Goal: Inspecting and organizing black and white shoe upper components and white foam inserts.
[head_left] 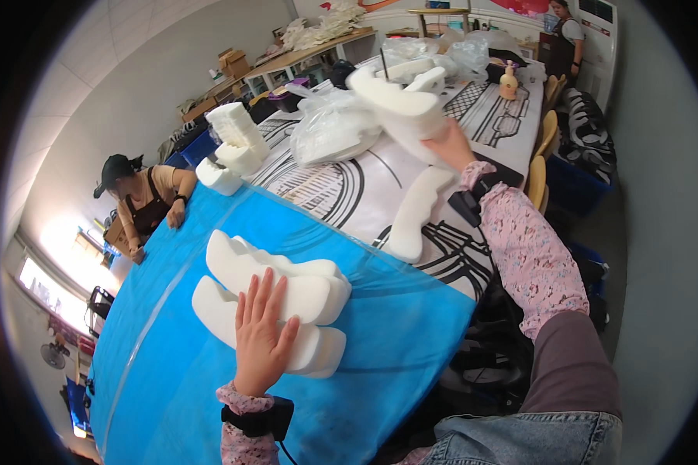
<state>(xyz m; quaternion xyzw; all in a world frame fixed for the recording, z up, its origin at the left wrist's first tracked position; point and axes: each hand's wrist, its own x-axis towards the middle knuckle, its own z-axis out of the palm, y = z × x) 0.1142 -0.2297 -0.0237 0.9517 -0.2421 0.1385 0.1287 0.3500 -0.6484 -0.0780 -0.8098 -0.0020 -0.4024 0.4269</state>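
White wavy-edged foam pieces (310, 291) lie in two stacked groups on a blue cloth (186, 372). My left hand (262, 337) rests flat on them, fingers stretched out. Farther off to the right, my right hand (451, 147) grips the near end of a thick stack of similar foam pieces (406, 112), which is tilted and slightly blurred. Whether that stack touches the table beneath cannot be told. Close below it, a single curved foam piece (416, 217) lies on a white sheet printed with black line drawings (380, 174).
More foam stacks (236, 136) stand at the cloth's far left edge. Behind them are a clear plastic bag (329, 128) and a pump bottle (508, 82). One person (147, 194) leans on the table at left; another person (570, 39) stands far right. Yellow chairs (547, 139) line the right edge.
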